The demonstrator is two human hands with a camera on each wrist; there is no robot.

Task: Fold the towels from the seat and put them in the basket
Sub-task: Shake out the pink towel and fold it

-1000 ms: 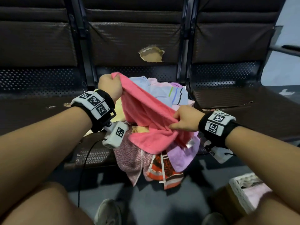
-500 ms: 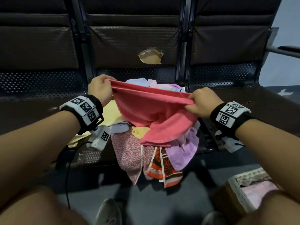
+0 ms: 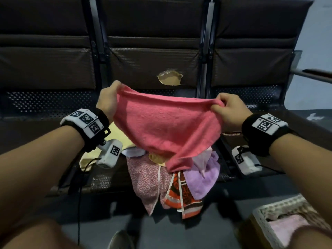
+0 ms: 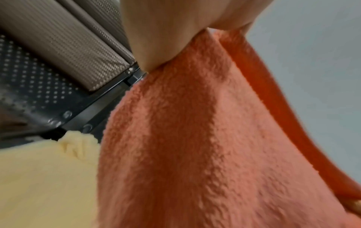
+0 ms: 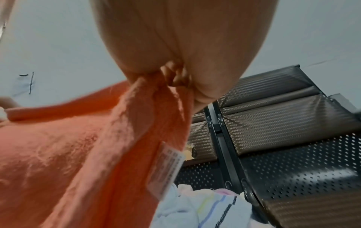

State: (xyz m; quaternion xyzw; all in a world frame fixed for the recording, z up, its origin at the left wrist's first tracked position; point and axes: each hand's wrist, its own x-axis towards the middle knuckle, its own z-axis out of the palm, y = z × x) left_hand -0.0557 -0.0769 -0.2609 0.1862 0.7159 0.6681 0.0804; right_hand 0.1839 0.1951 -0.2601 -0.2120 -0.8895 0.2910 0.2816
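Both hands had lifted and drawn apart, stretching the pink towel above the pile of towels on the seat. Left hand and right hand each pinched a top corner; its long edge ran hand to hand, the basket lower right.

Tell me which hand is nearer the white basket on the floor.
Right. The right hand grips the pink towel on the basket's side; the left hand grips the towel's far corner, across the pile.
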